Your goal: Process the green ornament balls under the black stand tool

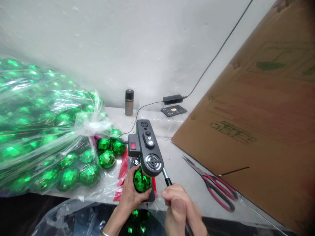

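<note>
The left hand gripped a green faceted ball, fingers on one side and thumb curled round the near edge. The ball sat just below the front end of the black device, over its dark base; a round thing would roll, which was probably why the hand cupped it from the side, leaving its top to the device. The right hand was closed round the dark handle of a rod, whose bright shaft ran up to the device's front end. Whether it was fixed there could not be told. The fist's low place, clear of the ball, presumably gave it room and leverage.

The device stood over a red sheet, perhaps laid to shield the worktop. Its red switch faced the person, within easy reach. A bag of similar balls lay at the left, with loose balls beside the device, seemingly handy for the left hand. Scissors lay on the right by a leaning box. The bottle, adapter and phone were set back by the wall, apparently out of the hands' way.
</note>
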The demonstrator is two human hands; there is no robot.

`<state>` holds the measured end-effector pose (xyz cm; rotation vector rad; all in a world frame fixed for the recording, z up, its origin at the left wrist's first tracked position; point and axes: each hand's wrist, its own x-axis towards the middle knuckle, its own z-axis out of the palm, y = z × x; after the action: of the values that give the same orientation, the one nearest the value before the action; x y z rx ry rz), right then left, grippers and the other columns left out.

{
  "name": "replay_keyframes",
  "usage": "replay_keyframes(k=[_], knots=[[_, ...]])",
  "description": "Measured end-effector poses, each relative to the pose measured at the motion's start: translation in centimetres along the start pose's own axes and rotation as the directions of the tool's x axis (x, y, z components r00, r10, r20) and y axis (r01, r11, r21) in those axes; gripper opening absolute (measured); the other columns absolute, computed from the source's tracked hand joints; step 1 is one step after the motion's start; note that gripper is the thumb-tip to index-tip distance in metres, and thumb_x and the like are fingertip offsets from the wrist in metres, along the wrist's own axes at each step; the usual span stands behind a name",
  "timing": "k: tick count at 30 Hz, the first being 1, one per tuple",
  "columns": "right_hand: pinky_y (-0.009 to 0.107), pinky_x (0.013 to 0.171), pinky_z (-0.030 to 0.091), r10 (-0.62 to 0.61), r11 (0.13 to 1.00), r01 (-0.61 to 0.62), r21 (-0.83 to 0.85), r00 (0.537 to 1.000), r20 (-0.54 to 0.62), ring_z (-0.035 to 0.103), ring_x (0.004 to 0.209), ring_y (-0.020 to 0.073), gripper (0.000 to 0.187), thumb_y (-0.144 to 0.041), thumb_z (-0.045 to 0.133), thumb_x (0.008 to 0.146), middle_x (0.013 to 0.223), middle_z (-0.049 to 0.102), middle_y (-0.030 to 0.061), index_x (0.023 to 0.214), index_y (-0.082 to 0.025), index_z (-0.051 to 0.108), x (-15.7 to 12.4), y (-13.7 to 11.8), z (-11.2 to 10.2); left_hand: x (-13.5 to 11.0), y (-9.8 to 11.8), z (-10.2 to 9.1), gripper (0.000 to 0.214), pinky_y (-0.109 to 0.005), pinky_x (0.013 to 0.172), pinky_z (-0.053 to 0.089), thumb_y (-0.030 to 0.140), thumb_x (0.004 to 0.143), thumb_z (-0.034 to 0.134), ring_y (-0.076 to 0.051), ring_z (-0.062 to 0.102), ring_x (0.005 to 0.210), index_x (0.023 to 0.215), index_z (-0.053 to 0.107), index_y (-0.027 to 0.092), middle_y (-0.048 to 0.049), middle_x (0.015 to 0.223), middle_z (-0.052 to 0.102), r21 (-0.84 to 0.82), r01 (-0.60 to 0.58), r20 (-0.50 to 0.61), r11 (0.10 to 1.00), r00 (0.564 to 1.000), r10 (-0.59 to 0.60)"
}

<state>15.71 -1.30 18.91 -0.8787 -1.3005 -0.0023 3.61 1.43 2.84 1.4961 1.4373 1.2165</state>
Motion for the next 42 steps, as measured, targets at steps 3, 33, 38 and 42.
replay_keyframes(k=[3, 33, 38, 42], knots=[[0.024, 0.052, 0.046, 0.001, 1.000, -0.001, 0.012, 0.999, -0.042, 0.063, 0.055, 0.0106, 0.033, -0.018, 0.054, 0.114, 0.067, 0.067, -0.0027, 0.085, -0.019, 0.069, -0.3, 0.2, 0.3, 0.0, 0.0, 0.1, 0.081, -0.069, 0.118, 0.057, 0.035, 0.065, 0.093, -0.045, 0.073, 0.135, 0.139, 0.066, 0.018, -0.0193, 0.141, 0.076, 0.010, -0.022, -0.007, 1.000, 1.000, 0.022], [0.033, 0.066, 0.061, -0.051, 0.999, 0.048, -0.022, 0.991, -0.120, 0.065, 0.049, 0.0140, 0.033, -0.024, 0.056, 0.111, 0.066, 0.071, -0.0041, 0.083, -0.020, 0.073, -2.6, 2.2, 0.5, 0.2, -0.3, 0.1, 0.078, -0.064, 0.107, 0.066, 0.036, 0.070, 0.091, -0.044, 0.079, 0.126, 0.140, 0.066, 0.016, -0.0201, 0.136, 0.079, 0.162, -0.137, -0.028, 0.977, 0.989, 0.143], [0.032, 0.064, 0.060, -0.093, 0.996, 0.091, -0.021, 0.987, -0.134, 0.063, 0.047, 0.0128, 0.041, -0.029, 0.048, 0.117, 0.064, 0.070, -0.0037, 0.084, -0.019, 0.071, -2.4, 2.3, 0.7, 0.3, -0.2, 0.2, 0.079, -0.067, 0.108, 0.065, 0.036, 0.066, 0.090, -0.045, 0.078, 0.127, 0.138, 0.065, 0.018, -0.0196, 0.136, 0.079, 0.121, -0.112, -0.064, 0.986, 0.991, 0.120], [0.028, 0.055, 0.054, -0.126, 0.992, 0.125, -0.013, 0.987, -0.102, 0.061, 0.047, 0.0113, 0.044, -0.032, 0.046, 0.119, 0.063, 0.069, -0.0040, 0.083, -0.020, 0.068, -1.8, 2.1, 0.9, 0.5, -0.7, -0.3, 0.081, -0.066, 0.111, 0.063, 0.041, 0.068, 0.092, -0.044, 0.077, 0.129, 0.140, 0.065, 0.018, -0.0191, 0.138, 0.079, 0.107, -0.080, 0.008, 0.991, 0.997, 0.080]])
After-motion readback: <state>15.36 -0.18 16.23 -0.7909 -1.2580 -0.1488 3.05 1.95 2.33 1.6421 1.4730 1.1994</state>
